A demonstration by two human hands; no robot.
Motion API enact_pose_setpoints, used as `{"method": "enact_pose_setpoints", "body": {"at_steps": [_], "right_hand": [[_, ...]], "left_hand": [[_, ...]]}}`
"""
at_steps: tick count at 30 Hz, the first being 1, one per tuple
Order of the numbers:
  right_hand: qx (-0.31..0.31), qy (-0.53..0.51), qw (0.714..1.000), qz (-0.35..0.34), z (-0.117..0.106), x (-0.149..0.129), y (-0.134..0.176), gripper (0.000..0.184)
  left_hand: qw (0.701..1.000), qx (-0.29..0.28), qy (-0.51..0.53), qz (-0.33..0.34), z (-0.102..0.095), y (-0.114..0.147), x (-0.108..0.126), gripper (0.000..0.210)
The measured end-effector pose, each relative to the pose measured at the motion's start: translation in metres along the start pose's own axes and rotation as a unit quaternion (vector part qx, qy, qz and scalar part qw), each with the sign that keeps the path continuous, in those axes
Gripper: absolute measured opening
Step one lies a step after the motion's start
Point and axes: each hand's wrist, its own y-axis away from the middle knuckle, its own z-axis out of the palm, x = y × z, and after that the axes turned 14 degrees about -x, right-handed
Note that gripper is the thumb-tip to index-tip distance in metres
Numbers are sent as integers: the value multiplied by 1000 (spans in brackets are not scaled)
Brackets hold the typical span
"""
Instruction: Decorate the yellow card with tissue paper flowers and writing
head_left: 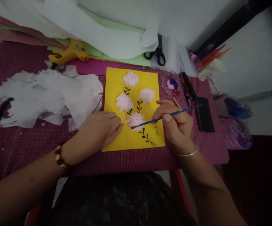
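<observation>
A slim blue paintbrush (169, 116) is gripped by my right hand (177, 125), its bristles touching the lowest pale pink paper flower (135, 120). The flower belongs to a picture on a yellow sheet (114, 136), where several ruffled flowers sit among dark painted stems and leaves (146, 135). Small dark written characters (157, 129) stand near the sheet's right edge. Over the left edge of the sheet rests my left hand (100, 128), back upward, its fingers curled in together. No object shows in it, though the palm side is hidden.
White torn tissue paper (79, 91) spreads to the left, below a yellow glue gun (69, 54). Black scissors (158, 55) lie behind. At right are a clear paint dish (172, 84), dark pens (187, 86), a black phone (205, 114) and a tub of small pieces (238, 135).
</observation>
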Motion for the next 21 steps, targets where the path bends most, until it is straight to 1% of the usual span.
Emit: {"method": "enact_pose_setpoints", "body": {"at_steps": [4,9,11,14,18,21], "right_hand": [[-25,22,999,14,0,-1,0,23],[1,3,1000,19,-8,0,1,24],[1,-10,1000,22,-10,1,2,23],[-19,-6,1000,14,-9,0,2,22],[-57,25,998,-14,-6,-2,0,19],[-56,34,998,-11,-9,-1,0,20]], "left_hand": [[1000,-4,3,0,0,0,-1,40],[1000,-2,0,3,0,-1,-2,38],[1000,-3,3,-1,0,-2,-2,38],[1000,-4,12,1,1,-2,-3,38],[1000,-11,12,-4,2,-2,-4,36],[1000,-10,10,-3,2,-2,-4,36]]}}
